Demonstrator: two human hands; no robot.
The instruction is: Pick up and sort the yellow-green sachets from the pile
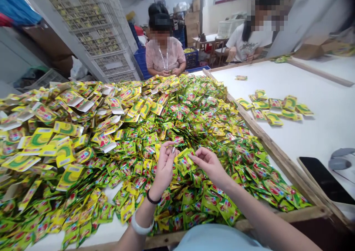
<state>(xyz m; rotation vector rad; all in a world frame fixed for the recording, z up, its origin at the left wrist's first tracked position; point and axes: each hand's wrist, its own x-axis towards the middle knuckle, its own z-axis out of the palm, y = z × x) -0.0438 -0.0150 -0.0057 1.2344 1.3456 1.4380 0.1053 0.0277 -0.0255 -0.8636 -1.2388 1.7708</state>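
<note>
A small green and yellow sachet [183,163] is held up between my two hands, over a heap of similar sachets [177,129]. My right hand [209,166] pinches its right edge, the thumb lying on its face. At the left edge of the sachet, my left hand [165,166] is closed with thumb and fingertips together. A dark bead bracelet [153,199] and a pale bangle [141,226] circle my left wrist. To the left lie many flat yellow card boxes [65,151], several with open white flaps.
A wooden rail [266,143] borders the heap on the right. Beyond it, filled yellow boxes [274,108], a phone [325,178] and glasses [341,158] lie on the white tabletop [307,84]. Two people sit across the table. Stacked white crates [111,60] stand behind at left.
</note>
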